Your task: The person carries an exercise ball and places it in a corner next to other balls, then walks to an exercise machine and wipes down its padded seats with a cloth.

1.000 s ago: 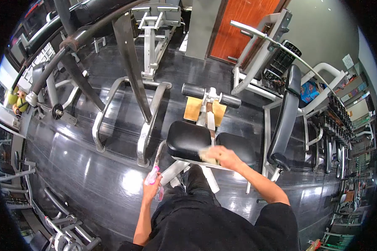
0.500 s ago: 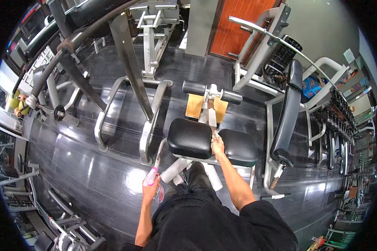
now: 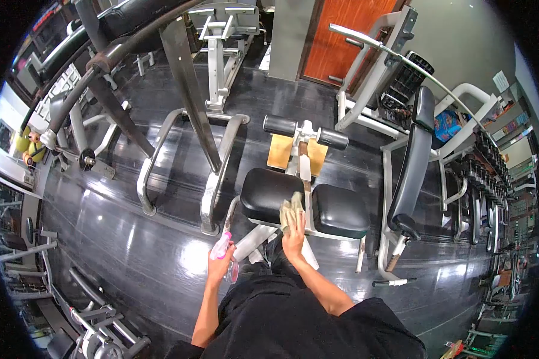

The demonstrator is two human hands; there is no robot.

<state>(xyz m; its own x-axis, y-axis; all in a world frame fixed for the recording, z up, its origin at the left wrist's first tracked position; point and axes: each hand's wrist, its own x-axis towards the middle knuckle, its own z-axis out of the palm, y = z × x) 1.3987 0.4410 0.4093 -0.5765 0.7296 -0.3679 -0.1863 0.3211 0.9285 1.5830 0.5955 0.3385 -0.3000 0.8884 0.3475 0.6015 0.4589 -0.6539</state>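
Under my right hand [image 3: 293, 238] a pale yellowish cloth [image 3: 290, 210] is pressed to the right front edge of the left black pad [image 3: 269, 190] of a bench. Beside it, across a narrow gap with a worn metal bar [image 3: 306, 170], lies the right black pad [image 3: 340, 210]. My left hand [image 3: 220, 261] grips a spray bottle [image 3: 231, 273] with a pink head and clear body, held low at the left of the bench near its curved handle [image 3: 231, 210].
Foam rollers [image 3: 305, 132] and yellow footplates sit at the bench's far end. A metal frame [image 3: 214, 185] stands to the left. On the right is a padded bench [image 3: 411, 173] under a barbell [image 3: 401, 55]. A dumbbell rack [image 3: 491, 173] lines the right side.
My right hand has moved left and nearer, from the bar between the pads to the left pad's edge, and the cloth now shows. The spray bottle has shifted slightly right.
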